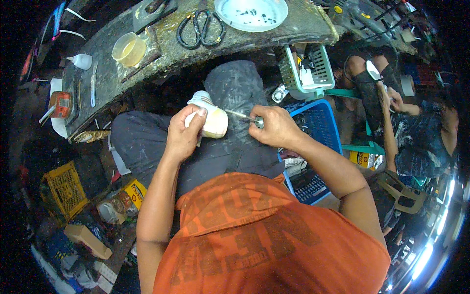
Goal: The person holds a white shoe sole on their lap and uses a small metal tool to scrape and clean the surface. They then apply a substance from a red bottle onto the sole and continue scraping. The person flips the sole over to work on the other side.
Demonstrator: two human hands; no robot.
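Note:
My left hand (186,132) grips a pale white and cream shoe-like piece (213,122), with its narrower, striped end pointing up over my grey trouser leg. To its right, my right hand (274,128) is closed round the end of a thin metal tool (241,115), whose shaft reaches left toward that piece; whether the tip touches it I cannot tell. On the worn bench (166,67) beyond my knees are black scissors (200,34), a yellowish cup (128,55), a white dish with dark bits (250,11), a pale-handled knife (93,88) and a white squeeze bottle (81,61).
A mint basket (318,88) and a blue crate (333,132) stand by my right side. Beyond them another person (399,132) sits holding a white piece (373,69). A yellow crate (66,183), cardboard box (88,241) and orange container (61,104) are at left.

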